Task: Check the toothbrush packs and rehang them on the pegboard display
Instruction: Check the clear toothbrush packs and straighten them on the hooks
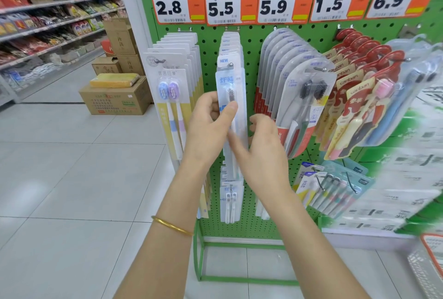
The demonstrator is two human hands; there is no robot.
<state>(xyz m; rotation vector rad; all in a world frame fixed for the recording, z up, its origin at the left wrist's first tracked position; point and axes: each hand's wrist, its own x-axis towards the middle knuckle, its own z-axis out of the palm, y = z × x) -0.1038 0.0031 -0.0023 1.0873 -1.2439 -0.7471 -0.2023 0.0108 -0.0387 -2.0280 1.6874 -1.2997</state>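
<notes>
I see the green pegboard (251, 42) filling the far right, with rows of packs hung under orange price tags (177, 4). In the second column from the left, the front toothbrush pack (230, 87) stands upright, its top just below the peg tip. The left hand (206, 121) pinches its left edge, thumb across the front. The right hand (263, 152) curls by its right edge, blurred; I cannot tell whether it grips. A gold bangle (172, 226) circles the left wrist.

Matt green painted metal: pegboard (251, 42). Glossy clear plastic over smooth card: toothbrush pack (231, 87) at its middle. Dull brown cardboard: boxes (115, 97) left of the pegboard. Polished pale tile: floor (72, 166) below it.
</notes>
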